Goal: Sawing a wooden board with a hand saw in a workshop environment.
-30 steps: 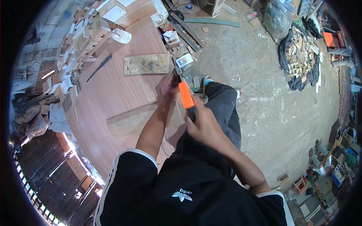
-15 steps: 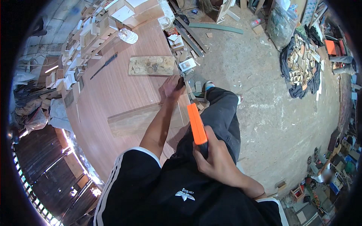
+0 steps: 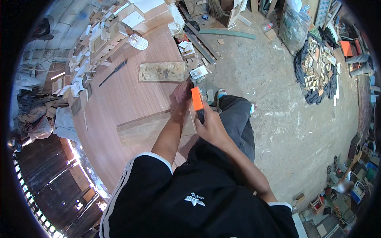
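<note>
Tool [image 3: 197,99], orange-black, in right grip [image 3: 212,127]

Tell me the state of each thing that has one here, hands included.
Orange-and-black tool: held by its black end
Right hand: closed around that end
Left hand: at the table edge, grip unclear
Wooden board: lying flat
Stained block: lying flat
Long dark tool: lying unheld
Big clear bag: filled
Dark sheet: heaped with wood scraps
</note>
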